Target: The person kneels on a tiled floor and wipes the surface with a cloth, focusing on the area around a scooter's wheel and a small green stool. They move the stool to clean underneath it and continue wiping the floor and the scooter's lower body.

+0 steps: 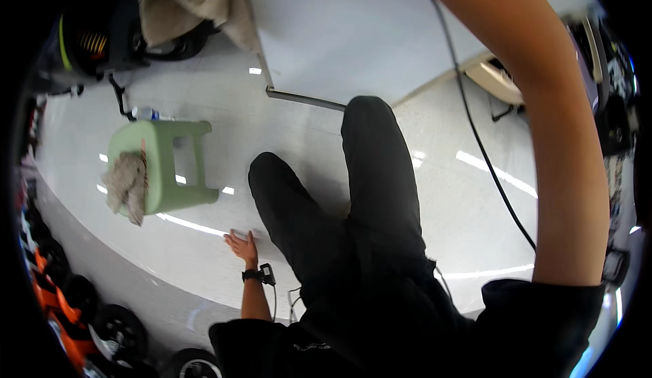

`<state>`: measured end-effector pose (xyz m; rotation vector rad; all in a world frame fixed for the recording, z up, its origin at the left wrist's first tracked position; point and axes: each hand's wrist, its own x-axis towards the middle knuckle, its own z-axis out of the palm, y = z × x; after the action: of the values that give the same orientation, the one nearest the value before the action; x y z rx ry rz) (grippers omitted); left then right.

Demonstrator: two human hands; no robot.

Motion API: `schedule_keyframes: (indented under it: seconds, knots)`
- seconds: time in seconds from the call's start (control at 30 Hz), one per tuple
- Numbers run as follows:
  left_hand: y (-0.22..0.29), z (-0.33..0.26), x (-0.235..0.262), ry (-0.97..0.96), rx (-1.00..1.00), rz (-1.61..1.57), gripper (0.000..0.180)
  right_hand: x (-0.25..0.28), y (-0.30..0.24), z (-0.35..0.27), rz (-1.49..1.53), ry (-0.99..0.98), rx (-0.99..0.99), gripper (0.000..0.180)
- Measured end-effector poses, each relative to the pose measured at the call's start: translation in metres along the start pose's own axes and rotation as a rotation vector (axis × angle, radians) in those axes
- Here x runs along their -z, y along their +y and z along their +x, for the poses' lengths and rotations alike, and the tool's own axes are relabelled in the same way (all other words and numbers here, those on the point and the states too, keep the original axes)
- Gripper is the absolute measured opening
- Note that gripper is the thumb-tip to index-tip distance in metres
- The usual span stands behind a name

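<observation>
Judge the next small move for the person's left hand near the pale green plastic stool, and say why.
Probably reach forward-left for the pale green plastic stool: the left hand hangs open and empty, the stool lies tipped on its side nearby, a beige rag draped on it.

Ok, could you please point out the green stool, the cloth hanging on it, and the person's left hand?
Green stool (178, 194): head view, on its lower side rail.
Cloth (127, 184): head view, on the middle of the bunched fabric.
Left hand (242, 245): head view, on the back of the hand, fingers spread.
</observation>
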<state>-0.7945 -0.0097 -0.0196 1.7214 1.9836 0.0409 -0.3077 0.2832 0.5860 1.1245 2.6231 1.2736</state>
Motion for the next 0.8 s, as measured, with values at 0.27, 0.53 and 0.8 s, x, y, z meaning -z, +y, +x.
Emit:
schedule_keyframes:
  seconds: [0.27,0.53,0.8]
  knots:
    - [0.061,0.038,0.076,-0.35,-0.126,-0.571,0.043,-0.038,-0.015,0.003,0.271,0.379,-0.176,0.041]
    - [0.282,0.004,0.222,-0.04,-0.652,-0.59,0.071,0.02,-0.201,-0.055,0.839,0.891,-0.587,0.036]
    - [0.374,0.011,0.183,0.408,-1.379,-0.288,0.04,0.089,-0.25,-0.218,0.961,0.821,-1.212,0.04]
